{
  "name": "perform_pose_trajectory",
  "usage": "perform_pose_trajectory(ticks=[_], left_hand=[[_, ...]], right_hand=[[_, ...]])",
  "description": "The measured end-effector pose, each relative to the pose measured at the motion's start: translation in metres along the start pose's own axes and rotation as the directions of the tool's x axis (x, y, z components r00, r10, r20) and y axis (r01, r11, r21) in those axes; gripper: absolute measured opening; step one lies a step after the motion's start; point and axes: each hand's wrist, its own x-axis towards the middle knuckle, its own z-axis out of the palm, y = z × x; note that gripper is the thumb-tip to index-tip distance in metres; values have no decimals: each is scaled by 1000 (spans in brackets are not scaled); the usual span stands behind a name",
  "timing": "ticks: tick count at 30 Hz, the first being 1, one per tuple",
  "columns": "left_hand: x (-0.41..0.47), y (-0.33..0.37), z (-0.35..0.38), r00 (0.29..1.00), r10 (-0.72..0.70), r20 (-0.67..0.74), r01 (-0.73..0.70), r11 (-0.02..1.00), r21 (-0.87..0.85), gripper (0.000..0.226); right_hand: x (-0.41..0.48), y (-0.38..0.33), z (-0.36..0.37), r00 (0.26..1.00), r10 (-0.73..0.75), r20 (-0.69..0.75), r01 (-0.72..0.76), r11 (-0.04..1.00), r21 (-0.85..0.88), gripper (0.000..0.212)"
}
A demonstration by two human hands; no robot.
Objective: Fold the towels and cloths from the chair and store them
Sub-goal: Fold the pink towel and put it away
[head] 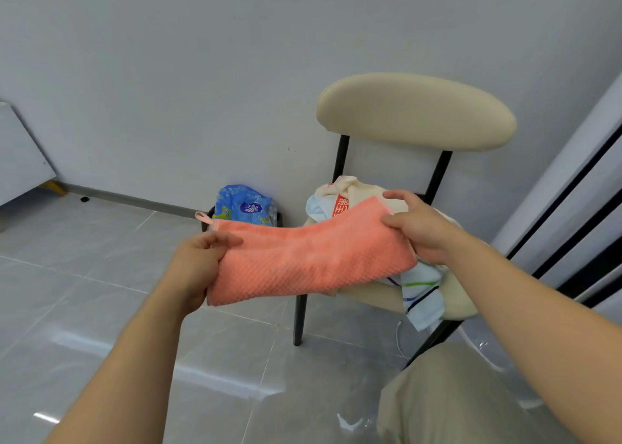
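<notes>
Head view. Stretched level at centre, in the air just in front of the chair (415, 110): pink towel (313, 261). Clutched at its 9 o'clock end by left hand (198, 265), fingers curled round; pinched at its 3 o'clock end by right hand (417, 224). Heaped on the seat behind, toward 2 o'clock: cloths (346, 191). On the floor at 11 o'clock: blue packet (244, 204).

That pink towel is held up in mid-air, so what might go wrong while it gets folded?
The pink towel hangs between the left hand and right hand with no surface under it; a slipped grip would likely drop it on the tiled floor. The striped towel droops over the seat edge of the chair, so brushing the pile might pull it off.
</notes>
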Motion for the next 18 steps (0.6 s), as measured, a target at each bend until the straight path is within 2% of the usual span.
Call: perform_pose_trajectory(ticks=[3, 4, 6, 8, 10, 13, 18], left_hand=[[-4, 2, 4, 993, 102, -54, -98, 993, 67, 26], [-5, 2, 6, 985, 165, -56, -156, 977, 144, 27], [-8, 2, 8, 954, 299, -33, -266, 889, 372, 38], [-9, 3, 7, 926, 378, 3, -324, 789, 521, 46], [-8, 4, 2, 936, 351, 9, -299, 785, 543, 50], [-8, 5, -2, 972, 233, 19, -217, 868, 447, 53], [-6, 3, -11, 978, 202, 44, -201, 885, 419, 56]], right_hand=[[-4, 4, 10, 975, -183, -124, 156, 967, -200, 26], [-6, 4, 12, 961, -233, -150, 189, 947, -261, 26], [-10, 2, 16, 935, -317, -160, 236, 892, -386, 27], [-11, 2, 15, 914, -377, -150, 256, 823, -507, 28], [-9, 4, 12, 908, -392, -145, 255, 795, -550, 29], [-7, 12, 14, 924, -339, -177, 207, 833, -513, 31], [-15, 11, 20, 937, -313, -159, 214, 868, -449, 29]])
